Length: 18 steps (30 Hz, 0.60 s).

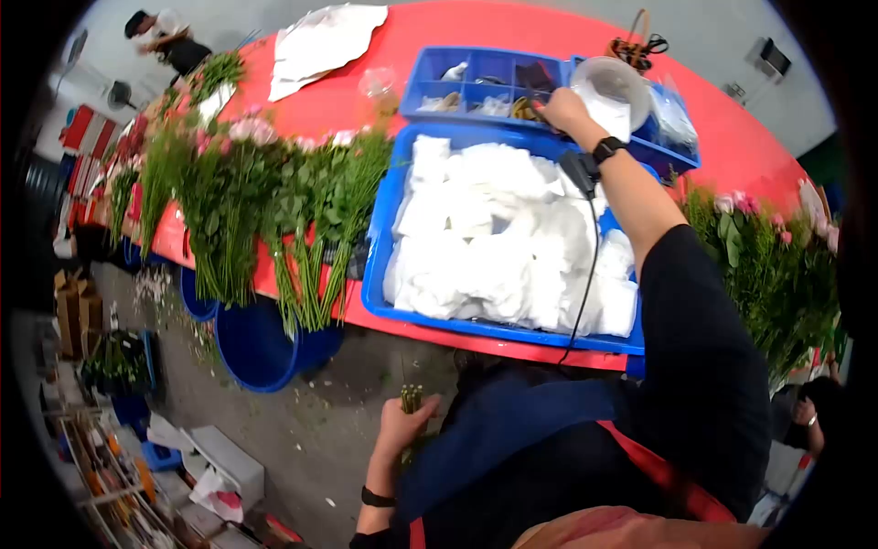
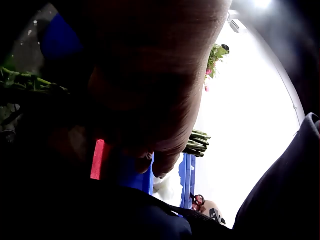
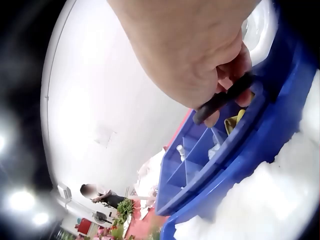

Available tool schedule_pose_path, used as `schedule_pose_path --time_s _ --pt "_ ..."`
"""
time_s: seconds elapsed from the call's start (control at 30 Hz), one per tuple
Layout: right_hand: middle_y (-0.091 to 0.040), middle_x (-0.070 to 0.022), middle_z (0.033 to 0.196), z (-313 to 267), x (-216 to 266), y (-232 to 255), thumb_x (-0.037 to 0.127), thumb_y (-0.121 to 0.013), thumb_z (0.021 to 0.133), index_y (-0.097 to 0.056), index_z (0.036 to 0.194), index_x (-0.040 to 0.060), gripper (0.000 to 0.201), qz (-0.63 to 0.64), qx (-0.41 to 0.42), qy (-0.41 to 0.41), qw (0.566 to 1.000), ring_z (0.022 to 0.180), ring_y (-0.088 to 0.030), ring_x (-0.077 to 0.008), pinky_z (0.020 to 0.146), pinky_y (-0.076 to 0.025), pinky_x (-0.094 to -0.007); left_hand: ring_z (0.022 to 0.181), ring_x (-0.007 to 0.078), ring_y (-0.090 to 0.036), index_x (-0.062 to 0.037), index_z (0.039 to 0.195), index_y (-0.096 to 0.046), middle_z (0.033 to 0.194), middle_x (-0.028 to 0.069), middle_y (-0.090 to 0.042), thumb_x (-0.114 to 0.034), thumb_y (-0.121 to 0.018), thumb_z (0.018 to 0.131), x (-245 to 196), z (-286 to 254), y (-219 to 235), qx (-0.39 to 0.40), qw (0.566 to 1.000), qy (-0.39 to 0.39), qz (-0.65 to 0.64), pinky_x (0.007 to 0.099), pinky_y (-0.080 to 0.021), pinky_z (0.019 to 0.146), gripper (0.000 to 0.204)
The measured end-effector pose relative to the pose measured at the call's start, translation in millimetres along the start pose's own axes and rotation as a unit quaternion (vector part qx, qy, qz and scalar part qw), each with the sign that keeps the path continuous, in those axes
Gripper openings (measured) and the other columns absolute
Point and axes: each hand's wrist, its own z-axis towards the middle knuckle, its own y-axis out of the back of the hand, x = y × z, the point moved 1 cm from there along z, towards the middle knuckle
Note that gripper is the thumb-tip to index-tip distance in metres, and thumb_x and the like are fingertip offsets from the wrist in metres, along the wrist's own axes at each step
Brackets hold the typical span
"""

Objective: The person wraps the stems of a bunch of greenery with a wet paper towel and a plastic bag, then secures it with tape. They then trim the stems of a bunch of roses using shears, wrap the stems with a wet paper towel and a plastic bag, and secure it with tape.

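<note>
My left hand (image 1: 402, 425) grips a bundle of green flower stems (image 1: 412, 397), low in front of my body. The cut stem ends (image 2: 198, 144) stick out past the hand in the left wrist view, which is mostly dark. Over the blue compartment box (image 1: 422, 87), my right hand (image 1: 569, 114) reaches in beside a round clear tub (image 1: 631, 84). In the right wrist view its fingers pinch a dark bar-shaped thing (image 3: 212, 107); its kind I cannot tell. Below it in a compartment lies something yellow (image 3: 231, 123).
A blue tray (image 1: 377, 274) of white wadding (image 1: 512, 247) fills the near table edge. Flowers with long stems (image 1: 229, 201) lie at left, more flowers (image 1: 768, 256) at right. A wicker basket (image 1: 629, 53) stands behind. Blue buckets (image 1: 251, 352) are on the floor.
</note>
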Motion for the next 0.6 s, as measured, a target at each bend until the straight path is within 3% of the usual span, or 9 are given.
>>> schedule_pose_path --time_s 0.07,0.17,0.3,0.37,0.43,0.57,0.6 --pt "-0.063 -0.0165 0.058 -4 5 -6 0.046 -0.066 0.080 -0.065 0.059 -0.0019 0.052 0.037 -0.005 -0.030 0.999 0.056 -0.064 -0.0304 0.058 -0.051 -0.0396 0.049 0.0056 -0.050 0.0004 0.072 -0.070 0.054 0.0000 -0.058 -0.025 -0.073 0.081 -2 1 -6 0.005 1.000 0.005 0.012 0.0250 -0.039 0.046 0.027" --pt "-0.065 -0.0266 0.085 -24 8 -9 0.028 -0.063 0.081 -0.069 0.083 -0.0036 0.032 0.150 -0.020 0.023 0.988 0.082 -0.063 -0.0408 0.075 -0.051 -0.0467 0.048 0.0055 -0.050 0.0002 0.071 -0.070 0.054 0.0009 -0.058 -0.026 -0.073 0.081 -16 3 -14 -0.004 1.000 0.011 0.006 0.0249 -0.040 0.046 0.028" --pt "-0.063 -0.0204 0.075 -115 20 16 0.021 -0.059 0.079 -0.067 0.073 0.0030 0.020 0.176 -0.141 0.205 0.952 0.073 -0.061 -0.0395 0.068 -0.049 -0.0480 0.048 0.0070 -0.052 -0.0009 0.067 -0.068 0.054 0.0008 -0.058 -0.027 -0.074 0.080 -10 18 -23 -0.016 1.000 0.020 0.003 0.0253 -0.041 0.047 0.030" --pt "-0.063 -0.0176 0.072 -175 8 37 0.023 -0.057 0.078 -0.066 0.071 0.0057 0.021 0.046 -0.004 0.173 0.984 0.072 -0.062 -0.0372 0.065 -0.049 -0.0460 0.048 0.0076 -0.052 -0.0011 0.067 -0.067 0.054 0.0011 -0.058 -0.028 -0.074 0.080 -29 18 -26 -0.003 0.999 0.003 0.034 0.0254 -0.041 0.047 0.031" --pt "-0.065 -0.0150 0.074 -229 -26 44 0.024 -0.057 0.077 -0.067 0.072 0.0079 0.020 -0.046 0.121 0.132 0.983 0.073 -0.063 -0.0353 0.065 -0.049 -0.0456 0.048 0.0079 -0.052 -0.0014 0.067 -0.067 0.054 0.0015 -0.059 -0.029 -0.073 0.081 -46 21 -31 0.017 0.998 -0.025 0.061 0.0256 -0.041 0.047 0.031" --pt "-0.066 -0.0147 0.077 -331 -104 38 0.022 -0.063 0.070 -0.070 0.074 0.0087 0.016 -0.035 0.307 0.088 0.947 0.077 -0.064 -0.0345 0.068 -0.050 -0.0465 0.047 0.0085 -0.052 -0.0027 0.066 -0.065 0.053 0.0030 -0.058 -0.029 -0.071 0.083 -70 34 -48 0.071 0.989 -0.075 0.107 0.0262 -0.041 0.045 0.032" --pt "-0.066 -0.0155 0.078 -354 -117 28 0.021 -0.065 0.069 -0.070 0.075 0.0084 0.015 -0.023 0.339 0.085 0.937 0.080 -0.064 -0.0350 0.070 -0.050 -0.0466 0.046 0.0090 -0.052 -0.0026 0.066 -0.064 0.052 0.0032 -0.057 -0.029 -0.070 0.084 -83 34 -54 0.101 0.990 -0.056 0.074 0.0261 -0.040 0.044 0.033"
